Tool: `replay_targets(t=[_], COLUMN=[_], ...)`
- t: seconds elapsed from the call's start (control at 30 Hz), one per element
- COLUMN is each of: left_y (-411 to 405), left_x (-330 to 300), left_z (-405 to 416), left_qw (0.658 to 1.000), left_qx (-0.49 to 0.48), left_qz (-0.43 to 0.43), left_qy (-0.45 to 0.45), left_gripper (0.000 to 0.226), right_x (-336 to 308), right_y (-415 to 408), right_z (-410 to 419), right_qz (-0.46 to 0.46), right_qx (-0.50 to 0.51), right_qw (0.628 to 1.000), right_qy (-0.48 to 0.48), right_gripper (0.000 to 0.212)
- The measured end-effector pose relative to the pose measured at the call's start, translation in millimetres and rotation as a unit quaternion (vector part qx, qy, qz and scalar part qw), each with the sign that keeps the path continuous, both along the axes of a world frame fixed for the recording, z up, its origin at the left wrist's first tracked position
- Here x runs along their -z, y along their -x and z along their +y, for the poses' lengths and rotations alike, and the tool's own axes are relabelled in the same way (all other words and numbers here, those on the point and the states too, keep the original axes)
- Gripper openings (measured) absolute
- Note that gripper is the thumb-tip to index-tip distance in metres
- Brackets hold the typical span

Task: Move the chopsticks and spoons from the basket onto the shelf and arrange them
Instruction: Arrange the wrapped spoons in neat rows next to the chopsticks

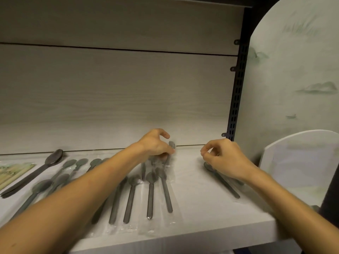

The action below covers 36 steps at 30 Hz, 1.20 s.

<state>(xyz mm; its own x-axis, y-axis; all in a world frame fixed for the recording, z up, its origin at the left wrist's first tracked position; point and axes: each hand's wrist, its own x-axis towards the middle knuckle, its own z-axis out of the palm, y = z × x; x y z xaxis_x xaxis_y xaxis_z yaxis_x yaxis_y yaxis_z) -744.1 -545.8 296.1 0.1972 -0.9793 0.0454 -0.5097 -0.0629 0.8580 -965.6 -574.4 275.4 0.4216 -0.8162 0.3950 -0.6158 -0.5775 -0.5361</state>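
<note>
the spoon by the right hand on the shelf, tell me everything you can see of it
The spoon is dark grey, matte, metal-looking, with a long slim handle and an oval bowl. It lies flat on the white shelf, apparently in a clear wrapper, bowl toward the back wall, apart from the row of spoons. The right hand hovers over its bowl, covering part; contact cannot be told.
</note>
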Motion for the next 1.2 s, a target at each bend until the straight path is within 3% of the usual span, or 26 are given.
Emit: replay_targets(t=[0.07,0.2,0.4,0.47,0.57,0.67,0.93,1.07,1.2], left_y=[3,8,-3,-4,1,5,4,13,23], left_x=[3,10,9,9,13,19,17,14,13], left_z=[-4,-12,-14,-12,-9,-11,-15,-16,-14], left_qw=[1.000,0.998,0.966,0.944,0.928,0.909,0.911,0.908,0.902], left_qx=[0.003,0.006,-0.006,0.046,0.148,0.164,0.163,0.164,0.170], left_qz=[0.010,-0.056,-0.252,-0.317,-0.339,-0.384,-0.377,-0.379,-0.388], left_qy=[0.005,0.007,0.063,0.075,0.029,0.018,0.031,0.067,0.084], left_gripper=[0.045,0.038,0.022,0.022,0.037,0.036,0.029,0.026,0.024], right_x=[3,8,9,8,8,6,-4,5,8], right_y=[0,1,3,5,9,15,44,38,33], right_z=[-3,-7,-7,-7,-6,-7,11,28,35], right_qz=[0.000,0.010,0.006,0.004,-0.010,-0.032,0.062,0.161,0.166], right_qx=[0.004,0.005,0.008,0.015,0.039,0.069,0.058,0.041,0.067], right_qw=[1.000,1.000,1.000,0.999,0.998,0.996,0.996,0.986,0.983], right_qy=[-0.002,-0.004,0.018,0.029,0.044,0.053,0.036,0.034,0.031], right_gripper=[0.013,0.014,0.013,0.013,0.015,0.018,0.005,0.033,0.027])
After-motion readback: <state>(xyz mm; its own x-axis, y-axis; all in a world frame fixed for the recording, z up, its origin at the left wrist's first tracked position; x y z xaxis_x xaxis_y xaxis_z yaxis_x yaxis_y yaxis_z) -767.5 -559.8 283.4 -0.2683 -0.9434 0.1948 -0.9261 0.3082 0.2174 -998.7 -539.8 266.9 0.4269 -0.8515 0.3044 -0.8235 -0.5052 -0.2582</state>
